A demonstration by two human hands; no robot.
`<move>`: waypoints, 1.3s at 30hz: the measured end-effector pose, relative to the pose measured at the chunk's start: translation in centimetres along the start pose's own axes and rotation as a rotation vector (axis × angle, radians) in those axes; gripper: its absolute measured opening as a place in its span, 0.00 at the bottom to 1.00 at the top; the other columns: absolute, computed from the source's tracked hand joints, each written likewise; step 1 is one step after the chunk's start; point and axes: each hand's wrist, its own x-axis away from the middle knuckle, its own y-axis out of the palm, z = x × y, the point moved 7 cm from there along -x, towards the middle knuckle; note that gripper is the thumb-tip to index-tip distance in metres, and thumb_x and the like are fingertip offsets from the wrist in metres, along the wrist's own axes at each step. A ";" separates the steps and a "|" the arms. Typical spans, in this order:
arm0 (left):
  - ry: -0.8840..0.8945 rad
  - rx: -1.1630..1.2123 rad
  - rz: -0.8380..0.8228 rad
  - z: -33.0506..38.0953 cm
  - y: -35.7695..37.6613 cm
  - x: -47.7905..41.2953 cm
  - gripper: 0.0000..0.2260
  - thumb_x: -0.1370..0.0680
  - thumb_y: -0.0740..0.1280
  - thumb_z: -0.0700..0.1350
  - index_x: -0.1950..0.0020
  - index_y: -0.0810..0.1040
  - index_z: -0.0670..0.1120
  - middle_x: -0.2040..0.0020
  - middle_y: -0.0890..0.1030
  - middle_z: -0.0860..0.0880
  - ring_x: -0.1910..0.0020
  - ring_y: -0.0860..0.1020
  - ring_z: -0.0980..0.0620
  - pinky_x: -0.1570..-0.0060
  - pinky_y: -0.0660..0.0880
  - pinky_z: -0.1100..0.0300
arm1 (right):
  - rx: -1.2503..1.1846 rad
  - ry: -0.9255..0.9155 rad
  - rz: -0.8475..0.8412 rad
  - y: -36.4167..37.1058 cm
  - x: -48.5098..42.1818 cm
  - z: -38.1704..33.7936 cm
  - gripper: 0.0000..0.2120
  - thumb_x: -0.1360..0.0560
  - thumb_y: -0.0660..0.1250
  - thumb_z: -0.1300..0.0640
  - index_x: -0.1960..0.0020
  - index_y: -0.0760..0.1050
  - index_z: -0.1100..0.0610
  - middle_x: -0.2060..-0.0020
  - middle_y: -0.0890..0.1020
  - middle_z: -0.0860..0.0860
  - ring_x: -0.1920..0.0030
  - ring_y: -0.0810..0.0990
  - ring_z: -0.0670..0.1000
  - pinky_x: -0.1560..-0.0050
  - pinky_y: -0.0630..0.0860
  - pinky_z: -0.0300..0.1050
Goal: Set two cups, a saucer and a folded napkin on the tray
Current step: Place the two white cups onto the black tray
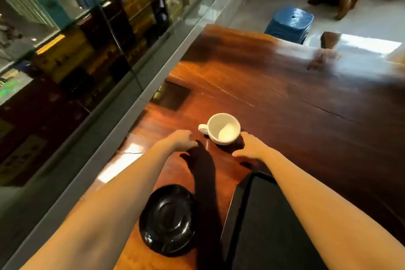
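Note:
A white cup (221, 130) stands upright on the dark wooden table (285, 98), its handle pointing left. My right hand (249, 146) is just to its lower right, fingers apart, close to the cup's side; whether it touches is unclear. My left hand (182, 139) hovers to the cup's lower left, fingers curled loosely, holding nothing. A black saucer (168, 218) lies nearer to me between my forearms. The black tray (258, 221) sits at the lower right, partly under my right forearm. No second cup or napkin shows.
A glass display case (87, 39) with boxed goods runs along the table's left edge behind a grey ledge. Beyond the table's far end stand a blue plastic stool (289, 24) and dark wooden furniture on a pale tiled floor.

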 end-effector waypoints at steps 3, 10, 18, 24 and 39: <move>-0.035 0.172 0.042 0.4 -0.8 -1.6 0.23 0.24 0.65 0.45 0.32 0.68 0.38 0.34 0.74 0.38 0.38 0.74 0.40 0.42 0.72 0.52 | -0.149 -0.043 0.056 -1.0 -1.5 0.4 0.39 0.33 0.75 0.55 0.28 0.58 0.59 0.30 0.67 0.58 0.32 0.67 0.58 0.33 0.67 0.54; 0.018 0.710 0.119 1.0 0.0 -3.5 0.16 0.27 0.67 0.35 0.39 0.78 0.43 0.51 0.80 0.42 0.54 0.78 0.48 0.45 0.77 0.46 | -0.384 -0.261 0.115 -1.5 -3.2 -0.3 0.37 0.36 0.77 0.64 0.32 0.63 0.53 0.34 0.70 0.50 0.33 0.67 0.51 0.33 0.64 0.51; 0.009 0.943 0.219 2.2 0.4 -2.5 0.14 0.28 0.67 0.32 0.43 0.79 0.36 0.51 0.81 0.40 0.53 0.77 0.47 0.51 0.75 0.53 | -0.490 -0.251 0.146 -1.0 -2.1 0.6 0.40 0.35 0.76 0.65 0.29 0.61 0.56 0.32 0.68 0.53 0.32 0.66 0.53 0.37 0.63 0.44; 0.018 1.078 0.218 4.7 0.8 -0.5 0.14 0.28 0.67 0.33 0.43 0.79 0.39 0.52 0.80 0.42 0.53 0.77 0.48 0.50 0.76 0.51 | -0.539 -0.220 0.227 -1.8 1.9 1.8 0.41 0.35 0.76 0.65 0.28 0.58 0.53 0.31 0.66 0.51 0.35 0.65 0.49 0.38 0.63 0.45; 0.231 1.192 0.057 14.5 3.6 8.4 0.10 0.32 0.74 0.37 0.59 0.84 0.52 0.56 0.85 0.48 0.53 0.82 0.49 0.53 0.81 0.53 | -0.619 -0.174 0.439 -2.9 18.5 7.0 0.41 0.35 0.77 0.58 0.32 0.58 0.38 0.35 0.67 0.42 0.41 0.70 0.41 0.45 0.68 0.36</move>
